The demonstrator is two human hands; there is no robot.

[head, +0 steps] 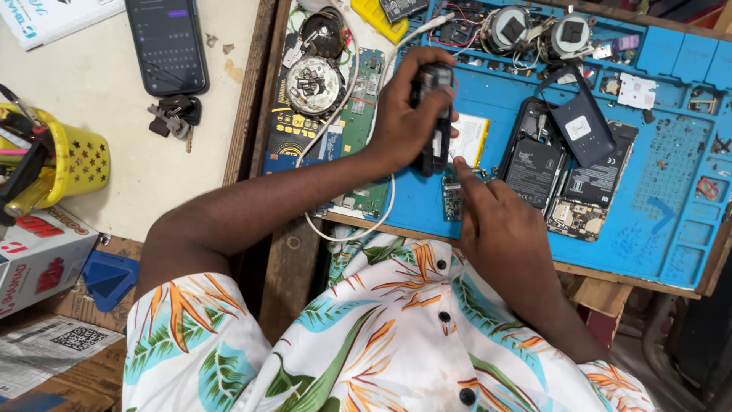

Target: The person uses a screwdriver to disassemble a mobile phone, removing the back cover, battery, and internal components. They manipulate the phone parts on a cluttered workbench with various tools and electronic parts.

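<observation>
Looking down from the head camera: we hold a small black handset (433, 114) upright above the blue repair mat (671, 229), our left hand (404, 114) raising it so its lower edge faces the right hand (503, 229). Left fingers (427, 65) clamped around the handset body. Right fingers (463, 169) pinched together at its base; anything between them is too small to tell. Opened phones (564, 175) lie just beside.

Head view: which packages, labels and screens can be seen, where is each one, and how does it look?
Smartphone: top left on the pale table, dark lit screen.
Cardboard box: left edge, white with red print.
Paper sheet: bottom left, with a square code.
Battery: in the opened phone on the blue mat, black.
</observation>
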